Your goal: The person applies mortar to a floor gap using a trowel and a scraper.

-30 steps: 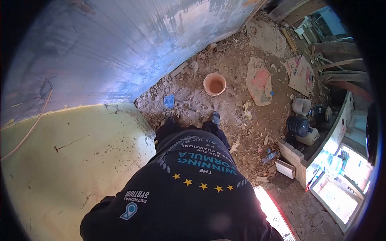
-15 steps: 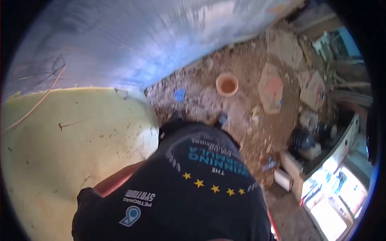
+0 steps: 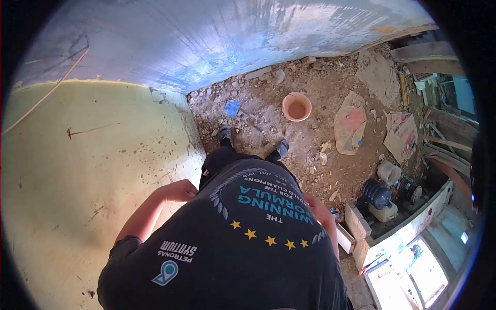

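Note:
My left hand (image 3: 182, 190) is at the left side of my waist, beside the dark shirt (image 3: 258, 258); its fingertips are hidden by the shirt edge. At the right side of the shirt, my right hand (image 3: 316, 207) shows only in part, with its fingers out of sight. Nothing can be made out in either hand. Beyond my feet stands a pale round bucket (image 3: 297, 107) with a brownish inside. A flat blue object (image 3: 232, 108) lies on the dirt floor left of it.
A yellowish wall (image 3: 93, 170) rises close on the left, a bluish wall (image 3: 206, 41) ahead. Rubble and flattened cardboard (image 3: 350, 124) cover the floor. At the right are a large water jug (image 3: 377, 194), a low block wall (image 3: 357, 219) and stacked wooden boards (image 3: 449, 121).
The view has shifted and sharpened. My left hand has come into view at the waist, and part of my right hand and forearm now shows at the right.

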The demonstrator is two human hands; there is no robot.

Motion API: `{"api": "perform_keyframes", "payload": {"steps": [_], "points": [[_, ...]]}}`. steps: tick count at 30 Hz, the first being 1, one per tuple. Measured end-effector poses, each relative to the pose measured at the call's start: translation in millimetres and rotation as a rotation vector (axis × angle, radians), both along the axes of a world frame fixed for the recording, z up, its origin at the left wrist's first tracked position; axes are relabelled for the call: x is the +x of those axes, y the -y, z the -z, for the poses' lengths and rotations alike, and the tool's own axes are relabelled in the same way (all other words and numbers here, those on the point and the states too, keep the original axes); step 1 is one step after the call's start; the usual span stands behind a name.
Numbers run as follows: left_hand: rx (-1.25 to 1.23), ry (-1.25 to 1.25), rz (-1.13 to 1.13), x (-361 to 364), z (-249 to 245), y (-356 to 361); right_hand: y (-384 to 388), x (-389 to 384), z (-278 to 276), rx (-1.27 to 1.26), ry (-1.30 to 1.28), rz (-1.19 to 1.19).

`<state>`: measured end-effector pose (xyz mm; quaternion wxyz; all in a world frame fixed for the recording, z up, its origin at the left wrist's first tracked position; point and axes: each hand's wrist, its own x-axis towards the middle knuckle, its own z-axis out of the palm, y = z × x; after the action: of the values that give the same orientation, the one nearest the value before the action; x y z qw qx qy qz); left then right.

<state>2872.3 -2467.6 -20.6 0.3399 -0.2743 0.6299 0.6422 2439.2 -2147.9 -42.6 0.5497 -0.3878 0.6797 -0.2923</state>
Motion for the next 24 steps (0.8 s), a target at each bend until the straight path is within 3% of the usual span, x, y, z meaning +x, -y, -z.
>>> {"api": "perform_keyframes", "payload": {"steps": [2,3,4,5,7,8,9,10,12,14,16,17,19,24], "points": [[-0.026,0.03,0.028,17.6,16.6,-2.7,13.3,-5.3,-5.7,0.048,0.077,-0.143],[-0.188,0.093,0.089,29.6,24.5,-6.6,19.6,-5.8,-10.0,0.048,0.077,-0.147],[-0.353,0.153,0.146,35.4,33.0,-10.7,27.6,-8.5,-13.8,0.12,-0.159,-0.132],[-0.351,0.152,0.138,39.4,42.2,-16.7,32.3,-10.5,-17.0,0.193,-0.395,-0.116],[-0.514,0.134,0.186,35.8,64.6,-15.1,29.3,-28.6,28.4,0.152,-0.289,-0.147],[-0.289,0.047,0.124,26.2,77.4,-11.9,33.7,-37.5,48.5,0.119,-0.172,-0.178],[-0.113,0.071,0.171,6.2,81.9,-5.0,64.8,-39.7,23.8,0.244,-0.123,-0.322],[0.063,0.093,0.214,-11.5,87.5,10.4,78.5,-46.9,37.9,0.244,-0.121,-0.335],[0.15,-0.232,0.365,-6.0,178.3,38.9,103.0,-50.9,85.2,0.131,0.083,-0.062],[-0.169,-0.175,0.379,-51.1,165.2,77.9,138.0,-47.6,115.2,0.197,0.192,0.289],[-0.194,-0.048,0.07,-57.2,208.7,81.4,157.2,-43.8,156.5,0.114,0.145,0.275],[-0.189,-0.046,0.063,-58.2,234.5,80.7,167.1,-41.5,178.6,0.119,0.145,0.267],[-0.484,0.01,-0.323,-56.8,276.1,72.0,175.3,-30.4,225.8,0.223,0.311,0.35],[-0.457,-0.037,-0.318,-80.6,337.0,56.3,166.9,6.6,350.5,0.328,0.316,0.22]]}}
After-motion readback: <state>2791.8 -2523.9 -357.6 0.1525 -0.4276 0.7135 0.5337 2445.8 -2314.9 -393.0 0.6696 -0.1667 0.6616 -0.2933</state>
